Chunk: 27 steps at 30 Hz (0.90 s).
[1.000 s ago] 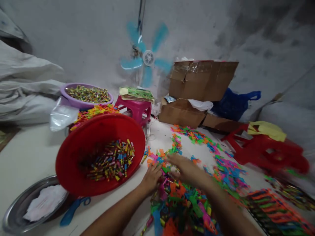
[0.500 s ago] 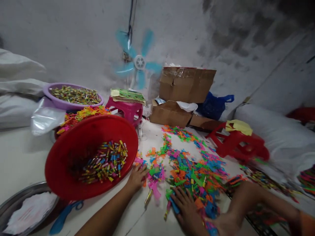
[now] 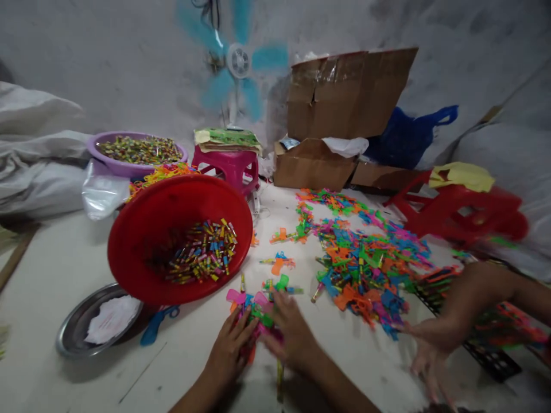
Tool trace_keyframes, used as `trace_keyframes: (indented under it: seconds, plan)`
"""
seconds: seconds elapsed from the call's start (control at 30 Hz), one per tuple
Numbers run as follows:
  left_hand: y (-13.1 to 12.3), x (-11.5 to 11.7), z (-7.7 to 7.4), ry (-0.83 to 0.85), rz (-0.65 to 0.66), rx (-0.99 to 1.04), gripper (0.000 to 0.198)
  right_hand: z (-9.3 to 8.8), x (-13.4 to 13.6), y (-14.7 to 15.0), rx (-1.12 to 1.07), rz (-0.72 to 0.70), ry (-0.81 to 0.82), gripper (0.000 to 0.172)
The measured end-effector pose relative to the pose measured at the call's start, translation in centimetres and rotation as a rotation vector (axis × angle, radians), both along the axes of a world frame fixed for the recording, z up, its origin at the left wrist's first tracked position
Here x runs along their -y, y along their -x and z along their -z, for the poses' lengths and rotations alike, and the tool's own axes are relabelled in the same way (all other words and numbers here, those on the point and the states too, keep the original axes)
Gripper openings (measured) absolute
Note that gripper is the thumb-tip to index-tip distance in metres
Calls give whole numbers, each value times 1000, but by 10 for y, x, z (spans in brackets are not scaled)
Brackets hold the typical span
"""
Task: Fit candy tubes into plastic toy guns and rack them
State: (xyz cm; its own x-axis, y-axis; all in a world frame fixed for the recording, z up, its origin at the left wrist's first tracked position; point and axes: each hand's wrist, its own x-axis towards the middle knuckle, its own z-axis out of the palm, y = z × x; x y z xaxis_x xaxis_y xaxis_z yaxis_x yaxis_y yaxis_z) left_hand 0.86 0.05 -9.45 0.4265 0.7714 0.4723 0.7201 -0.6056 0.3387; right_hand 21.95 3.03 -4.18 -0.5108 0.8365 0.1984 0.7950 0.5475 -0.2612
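Note:
My left hand [image 3: 228, 351] and my right hand [image 3: 290, 335] lie side by side at the bottom centre, fingers stretched over a small cluster of coloured plastic toy pieces [image 3: 253, 303] on the white floor. Both hands press in on the cluster from either side, and neither has a piece lifted. A large heap of the same coloured pieces [image 3: 365, 264] lies to the right of my hands. A tilted red basin [image 3: 129, 241] holding several small coloured sticks [image 3: 202, 252] stands to the upper left.
Another person's blurred hand [image 3: 430, 341] reaches in from the right, near a black tray [image 3: 493, 360]. A metal plate [image 3: 71, 332] and blue scissors [image 3: 155, 330] lie left. Behind are a purple basin [image 3: 129, 167], pink stool [image 3: 228, 166], fan [image 3: 239, 60], cardboard boxes [image 3: 344, 92] and red stool [image 3: 456, 212].
My right hand came back from the big heap to the left. Both hands now close in on a small cluster pulled nearer to me. The other hand at the right moved up.

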Motion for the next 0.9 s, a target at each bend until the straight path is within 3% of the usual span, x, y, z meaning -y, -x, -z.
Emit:
trace_keyframes:
  seconds: [0.1,0.2,0.33,0.43,0.53,0.63,0.77,0.9]
  plan:
    - [13,18,-7,81,-19,74,40,20,27,17,-7,-82,-8,58]
    - [25,32,-14,187,-103,230,27,23,15,-26,-9,141,-117,47]
    - [29,35,-15,195,-199,311,24,-7,-26,-91,148,639,-262,43]
    - [23,25,-12,167,-183,253,24,-31,-54,-92,289,800,-293,43]
    - [18,13,-8,172,-122,148,18,-36,-87,-53,274,643,-135,43]
    - [18,7,-4,173,-95,84,19,-25,-132,3,185,409,115,44]
    - [22,4,2,132,-115,63,30,-8,-188,66,139,284,157,44]
    - [21,4,0,162,-142,103,32,4,-197,91,92,209,181,44]
